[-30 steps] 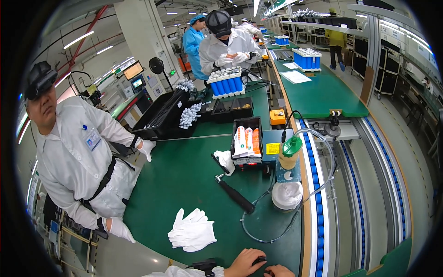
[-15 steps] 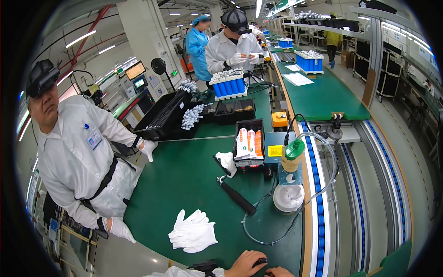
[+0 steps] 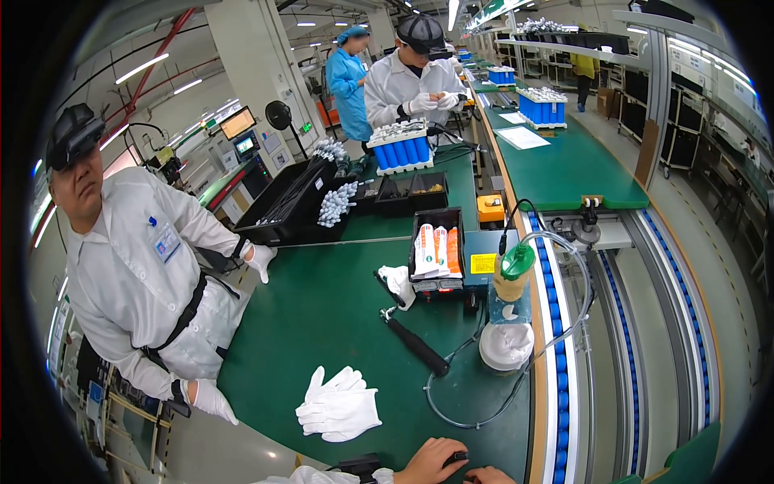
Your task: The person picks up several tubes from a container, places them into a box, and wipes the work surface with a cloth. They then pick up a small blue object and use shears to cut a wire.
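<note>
Jutting from grasping left fingers [image 3: 448, 445]: small black object [image 3: 457, 457]; right fingers [image 3: 486, 473] near, grip unclear.

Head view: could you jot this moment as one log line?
left hand: holds small black object | right hand: nearby, partly out of frame | white gloves: lying on green table

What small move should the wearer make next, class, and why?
Probably reach the left hand toward the loose white gloves: it and the right hand look bare, the gloves lie unworn on the green table, ahead and to the left, and the co-worker on the left is gloved.
</note>
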The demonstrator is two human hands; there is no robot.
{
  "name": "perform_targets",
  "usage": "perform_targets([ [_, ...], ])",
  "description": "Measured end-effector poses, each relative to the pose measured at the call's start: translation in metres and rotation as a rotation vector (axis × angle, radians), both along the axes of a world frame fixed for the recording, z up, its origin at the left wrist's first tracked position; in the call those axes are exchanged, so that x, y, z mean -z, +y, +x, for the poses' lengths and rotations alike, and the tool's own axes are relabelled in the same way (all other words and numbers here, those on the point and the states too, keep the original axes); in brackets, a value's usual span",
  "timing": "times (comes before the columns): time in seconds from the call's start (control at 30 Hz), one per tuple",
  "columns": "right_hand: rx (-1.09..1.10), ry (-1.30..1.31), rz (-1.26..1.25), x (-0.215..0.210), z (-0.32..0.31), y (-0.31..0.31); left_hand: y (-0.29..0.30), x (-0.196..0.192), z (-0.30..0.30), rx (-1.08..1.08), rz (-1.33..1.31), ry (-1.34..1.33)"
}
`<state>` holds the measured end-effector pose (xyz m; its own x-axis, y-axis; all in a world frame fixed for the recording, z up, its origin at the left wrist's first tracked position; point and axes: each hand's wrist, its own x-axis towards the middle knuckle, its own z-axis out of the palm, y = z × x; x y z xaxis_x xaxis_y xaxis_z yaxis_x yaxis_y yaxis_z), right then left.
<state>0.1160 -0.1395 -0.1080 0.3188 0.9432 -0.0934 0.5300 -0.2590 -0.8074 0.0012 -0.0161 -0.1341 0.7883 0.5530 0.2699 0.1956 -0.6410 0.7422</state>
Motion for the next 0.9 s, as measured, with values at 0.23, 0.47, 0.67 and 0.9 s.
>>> perform_targets([
  [0.23, 0.003, -0.011, 0.007, 0.000, -0.002, -0.002, -0.002, -0.005, -0.001, -0.005, 0.010, -0.002],
  [0.47, 0.012, 0.008, -0.024, -0.001, -0.001, 0.000, 0.000, -0.002, 0.000, -0.001, -0.005, -0.005],
  [0.67, 0.001, 0.000, -0.030, -0.001, 0.003, 0.001, 0.000, -0.003, 0.004, -0.008, -0.010, -0.010],
  [0.9, -0.046, -0.022, 0.020, 0.006, -0.001, -0.003, -0.001, 0.010, 0.000, 0.021, 0.002, -0.009],
])
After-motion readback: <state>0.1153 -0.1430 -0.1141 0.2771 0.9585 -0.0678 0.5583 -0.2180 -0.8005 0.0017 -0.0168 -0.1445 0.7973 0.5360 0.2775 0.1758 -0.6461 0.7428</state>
